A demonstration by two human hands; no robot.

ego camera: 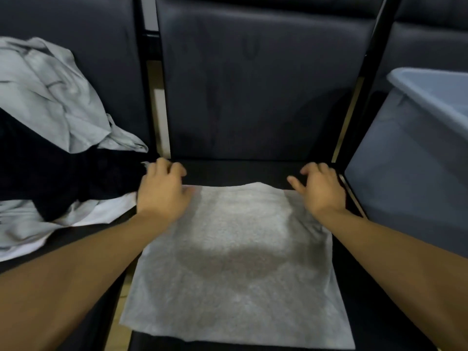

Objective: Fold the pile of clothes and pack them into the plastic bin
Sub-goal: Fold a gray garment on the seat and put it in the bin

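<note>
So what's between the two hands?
In the head view, the far edge of the grey towel and dark seat lie between the left hand and right hand.

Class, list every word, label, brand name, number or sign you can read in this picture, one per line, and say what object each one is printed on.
None: no readable text shows anywhere.
The grey towel is plain.
The plastic bin shows no label on its visible side.
The pile of clothes shows no legible tag or print.
The dark chair carries no lettering.
</note>
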